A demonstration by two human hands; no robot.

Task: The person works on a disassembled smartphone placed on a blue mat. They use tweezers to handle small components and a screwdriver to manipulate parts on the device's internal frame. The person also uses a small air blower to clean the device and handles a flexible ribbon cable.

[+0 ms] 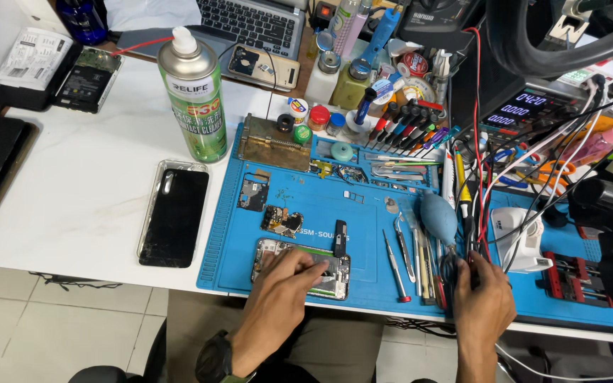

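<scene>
Head view: left hand (283, 284) lies spread on the opened grey phone body (301, 267); right hand (482, 292) seemingly pinches dark probe leads (478, 213), which next need steady placing.

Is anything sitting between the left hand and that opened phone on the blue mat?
Nothing visible does: the left hand already rests directly on the opened phone, its fingers covering the phone's left half on the blue mat.

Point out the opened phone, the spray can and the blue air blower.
opened phone (335, 278): head view, exposed right end.
spray can (194, 99): head view, green label.
blue air blower (438, 218): head view, bulb middle.
</scene>
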